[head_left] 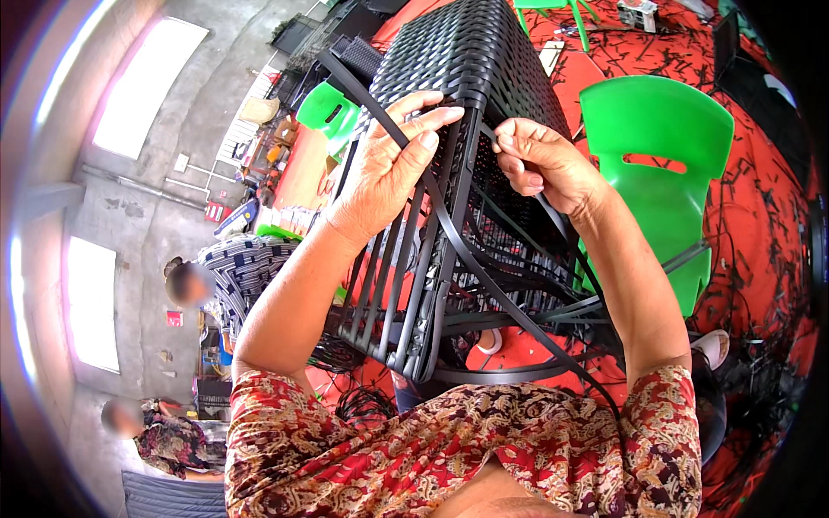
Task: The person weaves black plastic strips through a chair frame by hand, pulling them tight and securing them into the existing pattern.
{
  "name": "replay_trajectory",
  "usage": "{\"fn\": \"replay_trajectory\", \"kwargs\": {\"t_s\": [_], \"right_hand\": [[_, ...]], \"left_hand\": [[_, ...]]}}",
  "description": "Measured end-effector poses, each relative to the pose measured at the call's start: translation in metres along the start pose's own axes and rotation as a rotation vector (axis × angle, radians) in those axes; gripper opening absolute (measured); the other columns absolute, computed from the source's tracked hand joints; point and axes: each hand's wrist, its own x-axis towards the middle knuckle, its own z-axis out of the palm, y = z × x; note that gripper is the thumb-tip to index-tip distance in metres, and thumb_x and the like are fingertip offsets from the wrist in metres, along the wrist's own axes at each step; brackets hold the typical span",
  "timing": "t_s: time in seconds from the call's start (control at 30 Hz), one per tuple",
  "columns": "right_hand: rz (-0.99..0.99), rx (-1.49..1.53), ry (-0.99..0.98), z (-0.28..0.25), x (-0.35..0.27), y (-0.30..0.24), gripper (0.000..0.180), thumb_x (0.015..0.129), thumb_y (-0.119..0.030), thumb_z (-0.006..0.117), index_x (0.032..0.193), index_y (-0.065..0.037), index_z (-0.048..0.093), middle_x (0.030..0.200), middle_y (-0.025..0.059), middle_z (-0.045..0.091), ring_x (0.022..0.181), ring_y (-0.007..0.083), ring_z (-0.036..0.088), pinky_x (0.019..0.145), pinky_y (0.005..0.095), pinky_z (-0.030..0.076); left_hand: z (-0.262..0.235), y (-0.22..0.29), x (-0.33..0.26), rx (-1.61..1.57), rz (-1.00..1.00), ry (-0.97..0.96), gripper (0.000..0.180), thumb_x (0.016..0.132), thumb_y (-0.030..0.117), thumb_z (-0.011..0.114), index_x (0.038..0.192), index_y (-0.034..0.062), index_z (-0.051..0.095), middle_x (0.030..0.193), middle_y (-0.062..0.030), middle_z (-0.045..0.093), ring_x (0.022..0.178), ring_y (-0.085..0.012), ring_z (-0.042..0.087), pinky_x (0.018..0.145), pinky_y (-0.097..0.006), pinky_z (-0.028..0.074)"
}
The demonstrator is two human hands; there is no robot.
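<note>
I am working on a black woven frame (466, 78), a box-like piece of wicker furniture tipped toward me, its finished woven top away from me and its bare vertical ribs (389, 285) running down toward my lap. My left hand (389, 164) lies flat against its near corner, fingers stretched out and pressed over a flat black strip (449, 233) that passes under my palm; the grip there is open, pinning rather than clasping. My right hand (540, 160) is just beside it on the other side of the corner, thumb and forefinger pinched tight on the end of a thin black strand (486, 131) at the edge of the weave. The two hands are near each other but do not touch.

Below both grips, loose black strips (553, 315) sweep down and across in long curves to my flowered blouse (466, 449). Past my right grip stands a green plastic chair (661, 164), close against the frame. Beyond my left grip a second green chair (328, 112) shows behind the frame. Under everything on the right lies a red floor covering (760, 224) strewn with black offcuts. Far out past my left forearm, two other people sit low by the grey wall: one in a striped top (246, 268), one in a flowered top (168, 440).
</note>
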Motion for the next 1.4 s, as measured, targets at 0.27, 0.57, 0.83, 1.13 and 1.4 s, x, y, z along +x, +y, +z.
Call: {"fn": "replay_trajectory", "kwargs": {"t_s": [0.27, 0.57, 0.83, 1.13, 1.4], "right_hand": [[-0.006, -0.027, -0.001, 0.004, 0.002, -0.003, 0.013, 0.086, -0.019, 0.055, 0.084, -0.006, 0.051, 0.057, -0.002, 0.045, 0.041, 0.0028, 0.029, 0.036, 0.0168, 0.02], [0.028, 0.043, 0.024, 0.002, 0.005, 0.0, 0.014, 0.085, -0.019, 0.057, 0.084, -0.005, 0.055, 0.055, -0.005, 0.04, 0.042, 0.0018, 0.028, 0.037, 0.0163, 0.02], [0.026, 0.049, 0.062, 0.008, 0.004, -0.001, 0.015, 0.084, -0.019, 0.058, 0.082, -0.004, 0.057, 0.05, -0.0074, 0.034, 0.041, 0.0019, 0.027, 0.037, 0.0172, 0.02], [-0.095, -0.061, 0.175, 0.012, -0.003, -0.012, 0.015, 0.085, -0.021, 0.057, 0.082, -0.006, 0.058, 0.054, -0.0064, 0.04, 0.044, 0.0029, 0.032, 0.04, 0.0178, 0.025], [-0.715, -1.318, 0.243, 0.014, 0.005, -0.049, 0.009, 0.082, -0.018, 0.058, 0.087, -0.01, 0.059, 0.069, 0.0018, 0.057, 0.055, 0.0169, 0.05, 0.051, 0.027, 0.04]], "left_hand": [[-0.002, 0.003, 0.001, 0.029, -0.013, 0.001, 0.035, 0.092, 0.027, 0.038, 0.112, 0.0057, 0.057, 0.122, -0.0102, 0.047, 0.117, -0.0227, 0.039, 0.1, -0.036, 0.026], [-0.002, 0.002, 0.001, 0.029, -0.012, -0.006, 0.035, 0.092, 0.026, 0.038, 0.112, 0.005, 0.057, 0.123, -0.0112, 0.046, 0.117, -0.023, 0.039, 0.1, -0.036, 0.026], [0.001, -0.002, 0.001, -0.028, -0.021, 0.003, 0.036, 0.091, 0.026, 0.039, 0.112, 0.0023, 0.056, 0.124, -0.0117, 0.044, 0.118, -0.0228, 0.038, 0.101, -0.035, 0.025], [0.005, -0.009, 0.001, 0.036, 0.033, 0.021, 0.034, 0.091, 0.024, 0.039, 0.112, 0.0033, 0.056, 0.123, -0.0094, 0.046, 0.117, -0.0229, 0.039, 0.101, -0.036, 0.025], [0.008, -0.012, 0.002, 0.107, 0.106, 0.064, 0.029, 0.089, 0.02, 0.043, 0.111, 0.0083, 0.057, 0.118, -0.0097, 0.049, 0.112, -0.0248, 0.045, 0.097, -0.036, 0.031]]}}
